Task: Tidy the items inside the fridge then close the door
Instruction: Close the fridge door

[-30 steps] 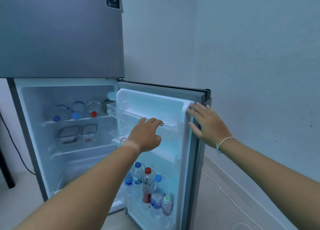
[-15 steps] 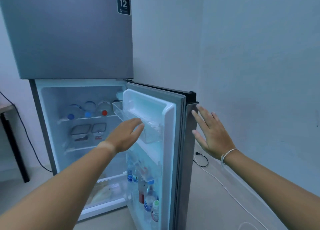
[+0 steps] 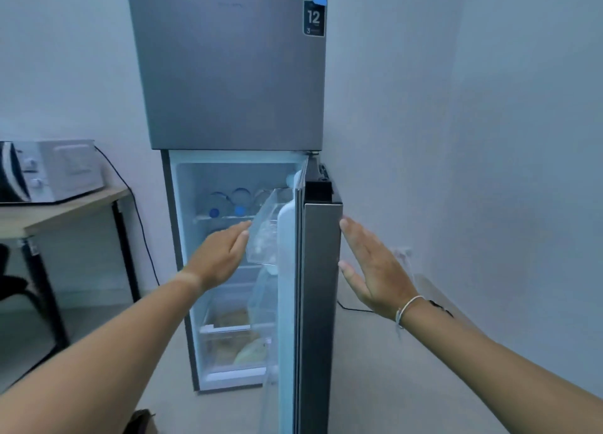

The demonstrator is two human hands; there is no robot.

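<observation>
The grey fridge (image 3: 228, 74) stands in a corner, its upper door shut. Its lower door (image 3: 321, 303) is swung out edge-on toward me. My right hand (image 3: 375, 267) lies flat and open against the door's grey outer face. My left hand (image 3: 222, 254) is open on the inner side, fingertips at the clear upper door bin (image 3: 266, 228). Inside, bottles with blue caps (image 3: 228, 205) lie on the top shelf, and a drawer (image 3: 235, 345) at the bottom holds pale food. The door's lower bins are mostly hidden.
A white microwave (image 3: 52, 171) sits on a wooden table (image 3: 65, 210) with black legs at the left. A black cable (image 3: 140, 231) hangs behind it. A white wall (image 3: 489, 140) runs close on the right, with a socket (image 3: 403, 252) and cord near the floor.
The door has swung from wide open to edge-on toward me. My right hand stays on its outer face. My left hand let go of the bin rim and flattened. The view shifted right.
</observation>
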